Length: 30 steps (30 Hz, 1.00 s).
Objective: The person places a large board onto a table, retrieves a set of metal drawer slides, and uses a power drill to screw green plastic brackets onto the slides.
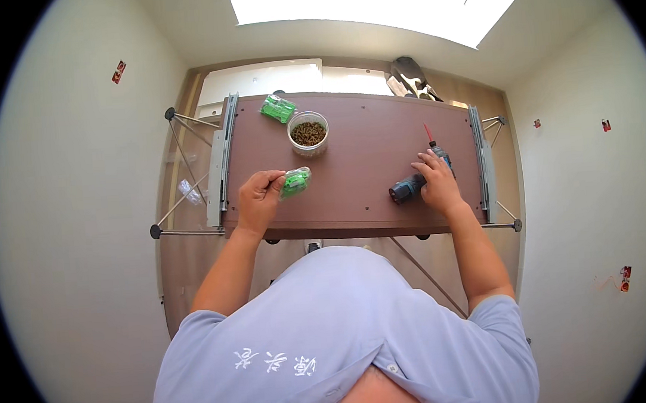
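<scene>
Pinched between the thumb and fingers of my left hand (258,198) is a small clear plastic packet of green pieces (295,182), held over the front left of a brown board (361,154). At the board's right side, my right hand (438,182) is closed over a black and blue cordless drill (407,188). The drill lies on its side, its battery end toward the left and its red-tipped bit pointing away from me. The hand covers part of its body. A clear round tub (309,148) of small brass-coloured screws stands beyond my left hand.
Behind the tub lies a second green packet (277,108). Metal drawer slides (224,163) run along both board ends, and thin metal stand legs (180,198) stick out past them. White panels (258,79) lie behind the board; walls rise on both sides.
</scene>
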Motion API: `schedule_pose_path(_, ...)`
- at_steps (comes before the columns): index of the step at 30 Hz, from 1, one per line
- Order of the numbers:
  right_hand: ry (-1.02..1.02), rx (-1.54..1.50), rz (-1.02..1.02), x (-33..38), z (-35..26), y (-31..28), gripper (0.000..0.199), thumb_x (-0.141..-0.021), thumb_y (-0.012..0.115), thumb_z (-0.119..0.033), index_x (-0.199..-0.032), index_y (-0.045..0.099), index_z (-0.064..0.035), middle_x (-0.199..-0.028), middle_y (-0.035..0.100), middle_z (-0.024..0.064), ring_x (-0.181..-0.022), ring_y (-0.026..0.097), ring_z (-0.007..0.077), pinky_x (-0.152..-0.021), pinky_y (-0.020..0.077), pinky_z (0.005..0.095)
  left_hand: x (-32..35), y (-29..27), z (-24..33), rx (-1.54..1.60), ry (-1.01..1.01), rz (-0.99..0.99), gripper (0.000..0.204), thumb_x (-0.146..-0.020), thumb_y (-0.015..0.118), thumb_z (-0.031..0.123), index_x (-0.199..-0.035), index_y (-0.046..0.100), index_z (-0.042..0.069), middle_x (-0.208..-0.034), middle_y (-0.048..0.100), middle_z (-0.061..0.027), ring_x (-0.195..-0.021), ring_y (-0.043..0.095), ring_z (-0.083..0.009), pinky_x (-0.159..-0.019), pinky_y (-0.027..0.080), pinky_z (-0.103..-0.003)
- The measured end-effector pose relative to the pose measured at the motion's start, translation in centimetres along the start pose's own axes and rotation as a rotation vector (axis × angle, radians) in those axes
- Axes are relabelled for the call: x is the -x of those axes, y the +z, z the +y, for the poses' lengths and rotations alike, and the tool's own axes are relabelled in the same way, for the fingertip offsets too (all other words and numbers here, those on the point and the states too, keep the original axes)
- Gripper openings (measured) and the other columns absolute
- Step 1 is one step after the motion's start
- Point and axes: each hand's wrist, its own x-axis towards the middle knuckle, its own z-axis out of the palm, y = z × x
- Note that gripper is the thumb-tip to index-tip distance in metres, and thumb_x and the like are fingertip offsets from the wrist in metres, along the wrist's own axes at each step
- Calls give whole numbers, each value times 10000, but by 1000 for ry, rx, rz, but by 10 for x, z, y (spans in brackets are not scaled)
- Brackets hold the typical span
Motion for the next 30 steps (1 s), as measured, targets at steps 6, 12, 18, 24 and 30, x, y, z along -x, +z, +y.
schedule_pose_path(6,-250,-793,76,12,-88,-59,395,-989,726,-220,-1345,668,-58,-1404,659,167,-1279,631,371,-1083,510,444,24,76,63,113,-30,-222,143,-980,767,36,-1118,800,13,-1015,780,-72,-923,704,-128,-840,556,-271)
schedule_pose_path(12,84,-1299,-311,22,-92,-47,371,-999,735,-289,-1285,698,-55,-1164,742,168,-1076,711,307,-939,561,402,47,132,98,129,72,-180,145,-966,776,20,-1108,805,29,-1000,769,-65,-892,700,-132,-829,556,-266)
schedule_pose_path(18,16,-1055,-183,43,-60,-38,256,-961,714,-218,-1152,731,-48,-1063,745,154,-970,720,302,-891,569,401,70,175,100,40,141,-110,74,-997,759,90,-1026,742,24,-944,710,-53,-788,660,-134,-747,546,-268)
schedule_pose_path(24,-16,-975,-152,36,-47,-54,231,-988,708,-261,-1060,753,-46,-1004,733,175,-948,705,356,-854,562,430,73,191,103,457,-395,-349,175,-1104,631,193,-1157,638,27,-949,671,-4,-831,623,-98,-795,549,-279)
schedule_pose_path(30,-155,-632,-279,-6,-45,-49,362,-1043,622,-393,-1029,773,-64,-987,757,182,-969,704,407,-849,559,487,39,175,102,-111,-227,-578,285,-1089,628,292,-957,685,46,-799,656,-79,-739,659,-219,-719,548,-380)
